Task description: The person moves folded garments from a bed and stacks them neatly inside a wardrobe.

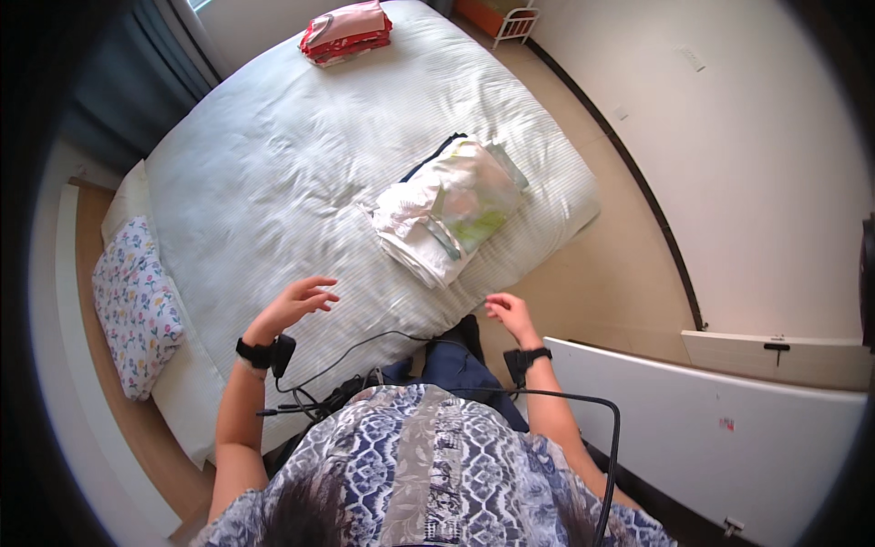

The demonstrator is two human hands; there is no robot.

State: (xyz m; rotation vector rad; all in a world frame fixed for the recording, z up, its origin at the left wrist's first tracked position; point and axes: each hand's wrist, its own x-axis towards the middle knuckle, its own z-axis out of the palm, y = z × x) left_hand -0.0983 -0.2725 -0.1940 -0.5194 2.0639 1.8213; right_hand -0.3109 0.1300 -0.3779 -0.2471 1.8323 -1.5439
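My left hand is over the near part of the bed, fingers apart and holding nothing. My right hand is beside the bed's near right edge, its fingers curled and slightly apart, with nothing seen in it. Ahead of both hands, a pile of folded clothes rests on the striped bed cover. The pile shows white fabric, a pale piece with green patches, and a dark edge at the back. A stack of folded red and pink fabric lies at the bed's far end.
A floral pillow lies at the left by the wooden headboard. A black cable loops past my body and right arm. White panels stand at the lower right. Blue-grey curtains hang at upper left; a white metal rack stands beyond the bed.
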